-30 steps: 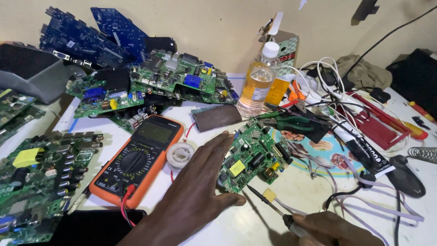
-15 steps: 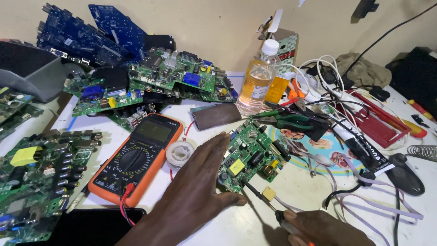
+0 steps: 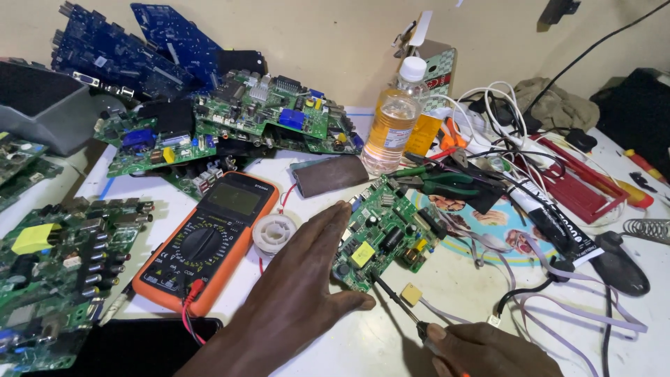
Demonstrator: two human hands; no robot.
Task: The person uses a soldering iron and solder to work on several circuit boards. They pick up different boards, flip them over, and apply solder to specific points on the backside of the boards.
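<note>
Since a second ago my right hand (image 3: 488, 349) has come up from the lower edge, and the thin dark tool (image 3: 394, 300) it grips now has its tip at the near edge of the small green circuit board (image 3: 384, 234), just left of a loose yellow square part (image 3: 411, 294). My left hand (image 3: 300, 300) has stayed flat on the white table (image 3: 349, 342), fingers together and stretched, fingertips against the board's left edge. The board lies between the orange multimeter (image 3: 209, 241) with its solder spool (image 3: 273, 233) and the green-handled pliers (image 3: 447, 183).

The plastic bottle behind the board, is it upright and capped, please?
Upright and capped: the plastic bottle stands on the table, white cap on top, amber liquid nearly filling it.
</note>
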